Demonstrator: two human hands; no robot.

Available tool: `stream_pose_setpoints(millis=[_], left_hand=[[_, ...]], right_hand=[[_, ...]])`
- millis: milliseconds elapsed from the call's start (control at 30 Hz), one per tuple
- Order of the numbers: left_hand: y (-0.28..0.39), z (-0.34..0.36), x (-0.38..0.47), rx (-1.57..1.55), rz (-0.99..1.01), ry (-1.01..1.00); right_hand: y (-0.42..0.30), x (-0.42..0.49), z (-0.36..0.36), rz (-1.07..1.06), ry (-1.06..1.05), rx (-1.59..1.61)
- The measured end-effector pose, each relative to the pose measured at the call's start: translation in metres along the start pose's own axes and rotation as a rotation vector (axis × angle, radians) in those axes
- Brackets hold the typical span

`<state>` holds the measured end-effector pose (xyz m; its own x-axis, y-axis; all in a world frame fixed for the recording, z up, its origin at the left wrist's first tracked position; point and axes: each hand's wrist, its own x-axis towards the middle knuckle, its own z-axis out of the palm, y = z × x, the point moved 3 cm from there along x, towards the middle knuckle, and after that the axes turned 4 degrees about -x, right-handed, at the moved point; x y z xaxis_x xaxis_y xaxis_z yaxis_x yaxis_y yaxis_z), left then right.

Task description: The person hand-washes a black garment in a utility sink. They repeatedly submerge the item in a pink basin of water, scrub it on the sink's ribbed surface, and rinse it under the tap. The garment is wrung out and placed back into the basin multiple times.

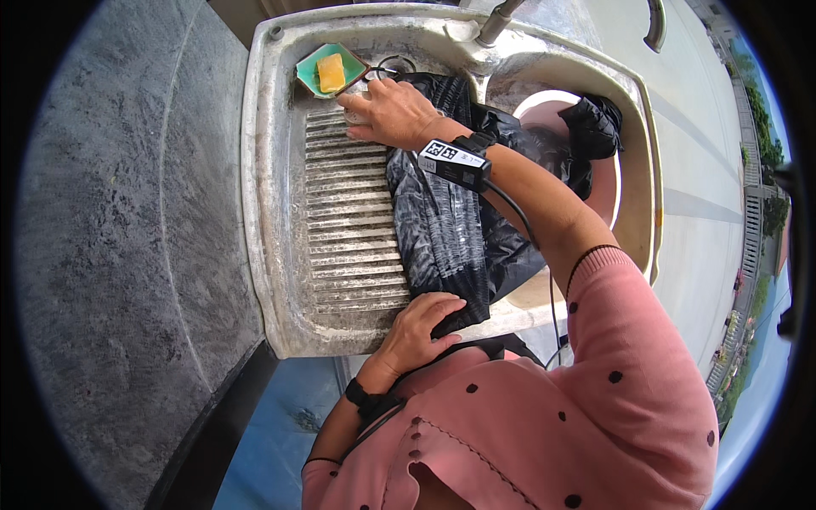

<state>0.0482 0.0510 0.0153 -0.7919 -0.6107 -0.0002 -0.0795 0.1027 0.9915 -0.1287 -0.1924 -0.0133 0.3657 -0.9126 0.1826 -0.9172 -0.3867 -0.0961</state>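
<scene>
A wet black garment (446,217) with a gathered elastic band and whitish suds lies lengthwise over the ribbed washboard (350,217) of a stone laundry sink (255,191). At its near end my left hand (417,328) grips the cloth, thumb apart from the fingers. My right hand (398,115) is at the far end, its fingers curled over a pale object (354,107) that is mostly hidden beneath them. Just beyond those fingers stands a green dish (308,73) holding a yellow bar of soap (331,73).
In the right basin, a pink plastic basin (609,191) holds more dark cloth (593,127). A metal faucet (497,25) rises at the back. Left of the sink is a grey stone surface (127,223). A cable (516,207) runs from my right wrist device (456,167).
</scene>
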Motion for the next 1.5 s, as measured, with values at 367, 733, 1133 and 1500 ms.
stream_pose_setpoints(millis=[367, 733, 1133, 1500], left_hand=[[-0.008, -0.005, 0.008, 0.078, 0.004, -0.055], [0.018, -0.039, 0.101, 0.647, 0.222, -0.127], [-0.01, -0.019, 0.131, 0.864, 0.253, -0.338], [0.009, -0.034, 0.029, 0.816, 0.247, -0.087]], right_hand=[[0.02, -0.068, -0.03, 0.144, 0.077, -0.045], [0.057, -0.106, -0.089, 0.442, 0.076, 0.399], [0.065, -0.152, -0.091, 0.602, 0.209, 0.51], [-0.079, -0.144, -0.093, 0.13, 0.111, 0.287]])
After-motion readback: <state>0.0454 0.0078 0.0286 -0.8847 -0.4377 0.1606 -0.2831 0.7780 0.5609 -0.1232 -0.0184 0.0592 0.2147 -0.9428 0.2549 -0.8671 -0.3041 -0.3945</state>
